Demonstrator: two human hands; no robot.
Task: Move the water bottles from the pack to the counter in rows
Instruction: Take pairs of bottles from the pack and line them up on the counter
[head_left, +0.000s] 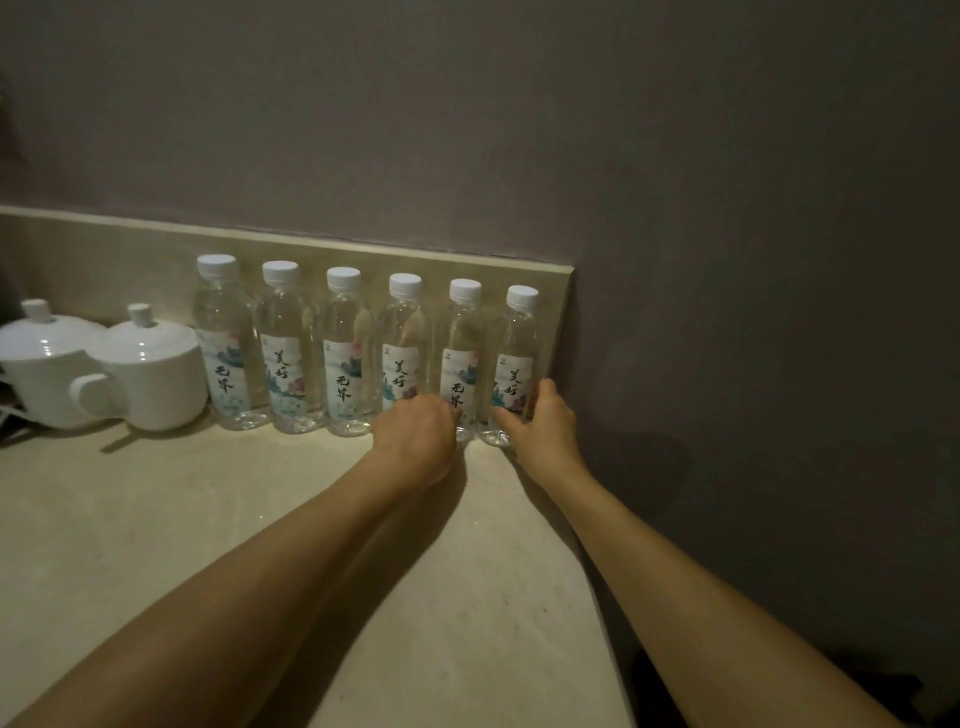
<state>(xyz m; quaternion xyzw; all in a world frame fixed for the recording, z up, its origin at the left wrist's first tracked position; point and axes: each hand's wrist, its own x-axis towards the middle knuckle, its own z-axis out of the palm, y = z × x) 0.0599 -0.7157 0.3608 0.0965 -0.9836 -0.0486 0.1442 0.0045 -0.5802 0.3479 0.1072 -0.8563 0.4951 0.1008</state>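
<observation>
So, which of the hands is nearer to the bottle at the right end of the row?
Right. The right hand wraps around the lower part of the end bottle, touching it. The left hand is at the bases of the fourth and fifth bottles, apart from it.

Head view, down onto counter (156, 519)
</observation>
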